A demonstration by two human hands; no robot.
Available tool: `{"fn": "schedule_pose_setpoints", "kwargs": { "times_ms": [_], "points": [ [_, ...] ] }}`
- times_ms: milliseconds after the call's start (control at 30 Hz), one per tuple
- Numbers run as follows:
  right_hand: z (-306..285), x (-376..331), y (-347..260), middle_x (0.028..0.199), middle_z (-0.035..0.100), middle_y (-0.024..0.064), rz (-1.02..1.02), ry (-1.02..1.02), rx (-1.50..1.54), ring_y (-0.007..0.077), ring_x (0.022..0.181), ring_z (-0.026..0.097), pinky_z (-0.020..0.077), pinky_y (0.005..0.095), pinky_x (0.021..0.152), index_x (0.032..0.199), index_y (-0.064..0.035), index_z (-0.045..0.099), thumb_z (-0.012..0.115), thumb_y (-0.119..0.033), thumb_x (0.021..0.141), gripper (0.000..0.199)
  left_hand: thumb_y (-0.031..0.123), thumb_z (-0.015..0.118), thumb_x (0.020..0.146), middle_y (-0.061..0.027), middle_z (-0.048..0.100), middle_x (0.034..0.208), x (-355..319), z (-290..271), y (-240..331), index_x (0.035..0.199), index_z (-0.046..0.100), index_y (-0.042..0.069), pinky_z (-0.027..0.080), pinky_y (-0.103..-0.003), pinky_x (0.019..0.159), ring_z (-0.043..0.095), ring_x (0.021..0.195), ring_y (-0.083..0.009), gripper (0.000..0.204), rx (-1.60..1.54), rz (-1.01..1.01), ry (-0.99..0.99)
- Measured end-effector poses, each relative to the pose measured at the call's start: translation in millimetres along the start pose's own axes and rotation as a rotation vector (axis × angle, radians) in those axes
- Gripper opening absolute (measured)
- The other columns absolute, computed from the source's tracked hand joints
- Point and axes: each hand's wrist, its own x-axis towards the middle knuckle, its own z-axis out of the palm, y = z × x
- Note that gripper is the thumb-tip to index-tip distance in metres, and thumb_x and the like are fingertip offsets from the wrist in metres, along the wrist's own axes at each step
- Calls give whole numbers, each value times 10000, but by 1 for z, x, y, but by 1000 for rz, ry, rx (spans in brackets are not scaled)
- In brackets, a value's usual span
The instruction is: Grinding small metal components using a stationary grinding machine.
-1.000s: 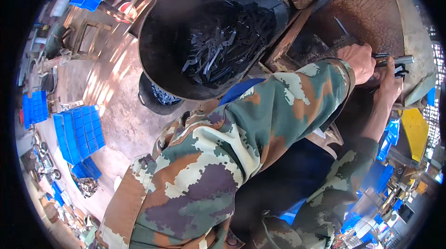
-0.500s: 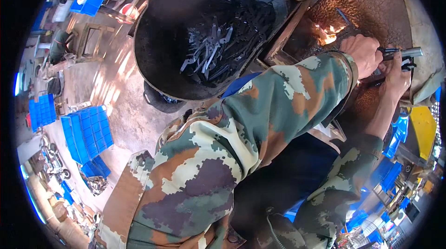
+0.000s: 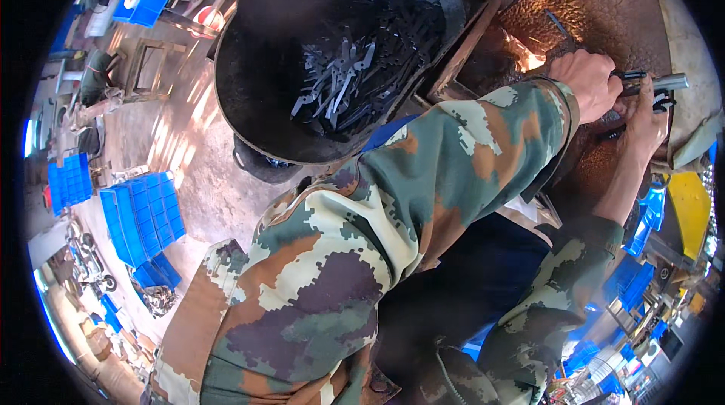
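At the upper right, my left hand [image 3: 584, 86] is closed, knuckles up, around a slim dark metal piece [image 3: 631, 74] that sticks out towards my right hand. My right hand [image 3: 642, 124] is beside it, fingers bent against the same dark piece; one finger points up. Just beyond the right fingers, a silver metal cylinder [image 3: 671, 82] projects to the right; whether the fingers touch it is hidden. Black curved parts [image 3: 664, 104] show under it. Left of my hands lies a narrow grey metal strip [image 3: 558, 24] on a rough brown surface [image 3: 604, 12].
A large black pan [image 3: 260, 95] holds a heap of slim dark metal parts [image 3: 343, 76]. A wooden frame edge [image 3: 472, 50] separates it from the brown surface, where a bright orange patch [image 3: 526, 54] glows. Blue crates [image 3: 142, 216] stand on the floor at left. A yellow panel [image 3: 687, 212] is at right.
My left hand has shifted very slightly to the left and the bright patch beside it looks smaller. My right hand stays nearly in place.
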Motion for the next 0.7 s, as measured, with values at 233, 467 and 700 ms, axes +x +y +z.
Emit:
{"fn": "schedule_pose_setpoints", "kwargs": {
  "times_ms": [233,467,700],
  "points": [
    [-6,3,-3,790,640,65,23,-67,-53,67,550,498,497,233,462,1137,18,619,654,-265,945,344,275,580,826,-291,651,812,2,0,0,847,684,-6,506,-518,832,644,842,-453,300,-8,-4,9],
    [-1,0,-5,951,703,117,3,-71,-6,46,538,466,490,230,474,1132,18,614,656,-261,942,340,263,582,825,-301,645,783,5,0,-2,845,687,-23,513,-516,815,648,809,-463,306,-12,-2,12],
    [-5,11,3,954,701,86,-11,-101,-19,35,526,427,489,227,477,1125,-6,630,651,-271,942,323,262,586,817,-304,638,757,7,5,-5,828,692,-27,516,-516,809,647,779,-466,308,-18,18,72]
  ]
}}
